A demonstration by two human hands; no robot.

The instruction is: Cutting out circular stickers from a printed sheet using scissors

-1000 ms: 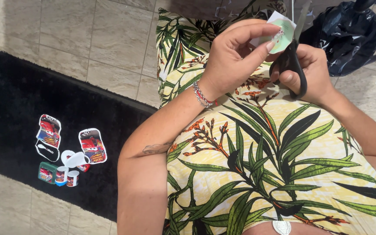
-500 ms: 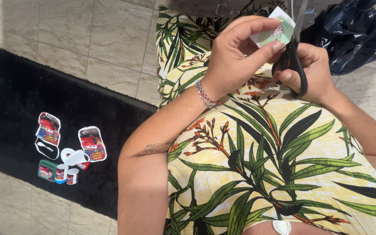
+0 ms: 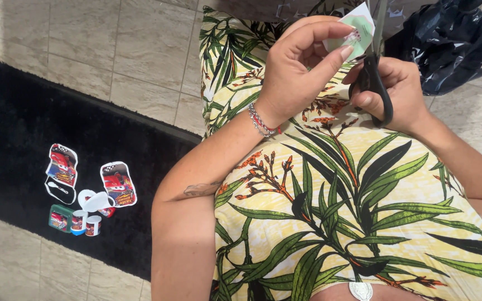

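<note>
Fingers (image 3: pixel 330 58) of the left hand (image 3: pixel 294 72) pinched shut on a small paper cutout (image 3: pixel 358 30) at one o'clock, right hand (image 3: pixel 397 92) closed through black scissors (image 3: pixel 376 83) just below, finished cutouts (image 3: pixel 82 189) on black rug (image 3: pixel 18 122) at eight o'clock

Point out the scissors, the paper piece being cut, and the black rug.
scissors (image 3: pixel 376 89), head view, black handle loop.
paper piece (image 3: pixel 358 32), head view, pale green middle.
black rug (image 3: pixel 18 117), head view, bare pile.
</note>
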